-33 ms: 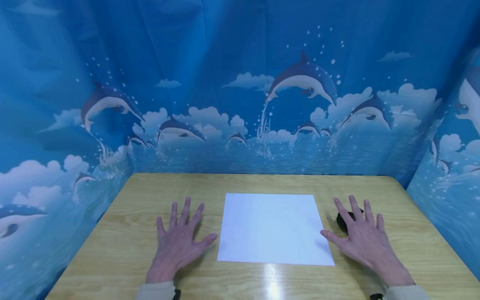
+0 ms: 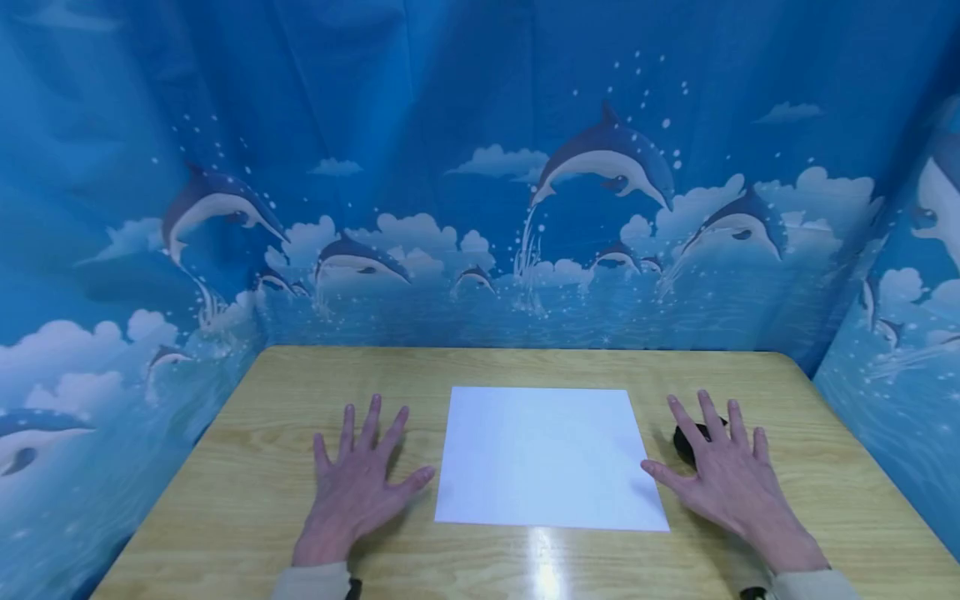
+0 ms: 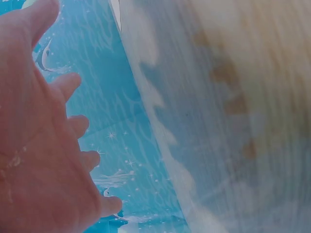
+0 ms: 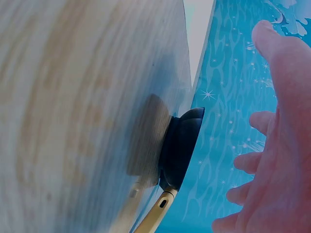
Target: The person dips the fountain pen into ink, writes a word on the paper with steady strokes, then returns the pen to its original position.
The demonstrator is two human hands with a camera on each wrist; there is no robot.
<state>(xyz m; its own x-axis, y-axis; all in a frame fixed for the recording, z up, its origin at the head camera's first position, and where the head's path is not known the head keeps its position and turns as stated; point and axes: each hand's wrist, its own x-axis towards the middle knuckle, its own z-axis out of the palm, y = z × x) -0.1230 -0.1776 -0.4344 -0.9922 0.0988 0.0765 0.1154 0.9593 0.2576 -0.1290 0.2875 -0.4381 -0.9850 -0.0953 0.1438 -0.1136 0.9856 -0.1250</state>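
My left hand [image 2: 356,492] hovers over the left part of the table, its fingers spread and straight, holding nothing. In the left wrist view, that hand [image 3: 39,145] is apart from the table surface. My right hand [image 2: 735,483] hovers at the right with fingers spread. Beneath it sits a small black frying pan [image 2: 684,446], mostly covered by the hand in the head view. The right wrist view shows the pan [image 4: 182,148] with a pale yellow handle [image 4: 156,213], clear of the palm. Between the hands lies a white sheet [image 2: 547,458]; the right thumb overlaps its edge in view.
The wood-patterned table [image 2: 390,367] has a glossy top with a bright reflection near the front. A blue curtain [image 2: 450,100] printed with dolphins and clouds hangs behind it and along both sides.
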